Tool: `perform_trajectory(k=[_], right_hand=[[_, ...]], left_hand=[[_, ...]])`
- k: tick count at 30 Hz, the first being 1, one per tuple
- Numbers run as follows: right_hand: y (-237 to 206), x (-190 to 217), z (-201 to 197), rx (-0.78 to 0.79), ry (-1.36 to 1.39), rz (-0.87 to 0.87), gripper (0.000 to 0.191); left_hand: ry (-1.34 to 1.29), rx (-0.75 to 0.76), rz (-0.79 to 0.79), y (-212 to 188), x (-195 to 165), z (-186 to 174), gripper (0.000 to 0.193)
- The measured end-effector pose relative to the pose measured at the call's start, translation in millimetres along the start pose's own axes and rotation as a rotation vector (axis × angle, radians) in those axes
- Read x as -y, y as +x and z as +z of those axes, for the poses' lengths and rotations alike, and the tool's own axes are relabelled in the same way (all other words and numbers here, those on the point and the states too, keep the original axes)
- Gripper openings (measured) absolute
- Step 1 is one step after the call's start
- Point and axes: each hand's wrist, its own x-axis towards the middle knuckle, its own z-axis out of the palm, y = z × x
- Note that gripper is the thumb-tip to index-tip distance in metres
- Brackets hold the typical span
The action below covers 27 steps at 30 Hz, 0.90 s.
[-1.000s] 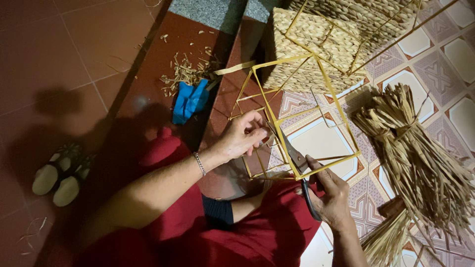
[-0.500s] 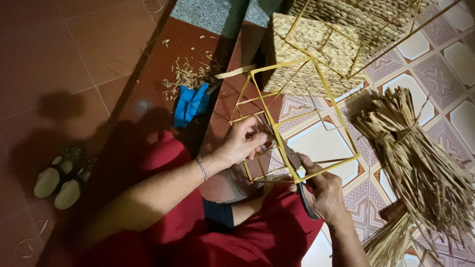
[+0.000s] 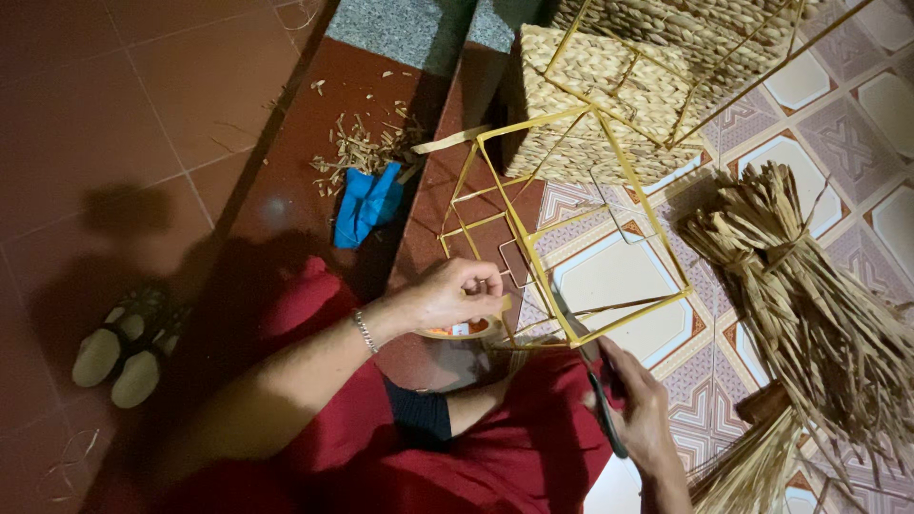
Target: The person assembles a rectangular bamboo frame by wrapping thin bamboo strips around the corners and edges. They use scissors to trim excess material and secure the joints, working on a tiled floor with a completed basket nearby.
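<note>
A yellow wire frame [image 3: 609, 152] shaped like an open box rests tilted over my lap and the tiled floor. My left hand [image 3: 457, 295] grips its near lower bar with curled fingers. Dark-handled scissors [image 3: 595, 381] are held in my right hand [image 3: 643, 414], the blades pointing up against the frame's lower edge. I wear red clothing, and a thin bracelet circles my left wrist.
A large bundle of dried straw fibre [image 3: 809, 305] lies on the patterned tiles at right. Woven straw baskets on wire frames [image 3: 647, 67] are stacked at the top. A blue cloth [image 3: 367, 205] and straw scraps lie on the red step. Pale slippers [image 3: 119, 347] sit at left.
My right hand with the scissors has drawn down and back a little. My left hand has shifted along the frame's lower bar, and the frame has tilted slightly.
</note>
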Motion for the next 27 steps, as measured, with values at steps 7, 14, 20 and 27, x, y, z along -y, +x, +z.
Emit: perform_trajectory(k=[7, 14, 20, 27], right_hand=[[-119.8, -47.5, 27.2, -0.214, 0.081, 0.423, 0.076], [-222.3, -125.2, 58.4, -0.588, 0.260, 0.301, 0.061], [-288.8, -159.6, 86.7, -0.544, -0.113, 1.047, 0.063], [-320.6, -168.1, 94.5, -0.290, -0.539, 0.844, 0.064]], left_hand=[[-0.313, -0.044, -0.137, -6.8, -55.8, -28.0, 0.010], [-0.566, 0.024, -0.218, 12.6, -76.3, -25.7, 0.011], [-0.683, 0.009, -0.283, 17.9, -71.6, -29.2, 0.011], [-0.558, -0.024, -0.288, 26.6, -64.6, -15.5, 0.012]])
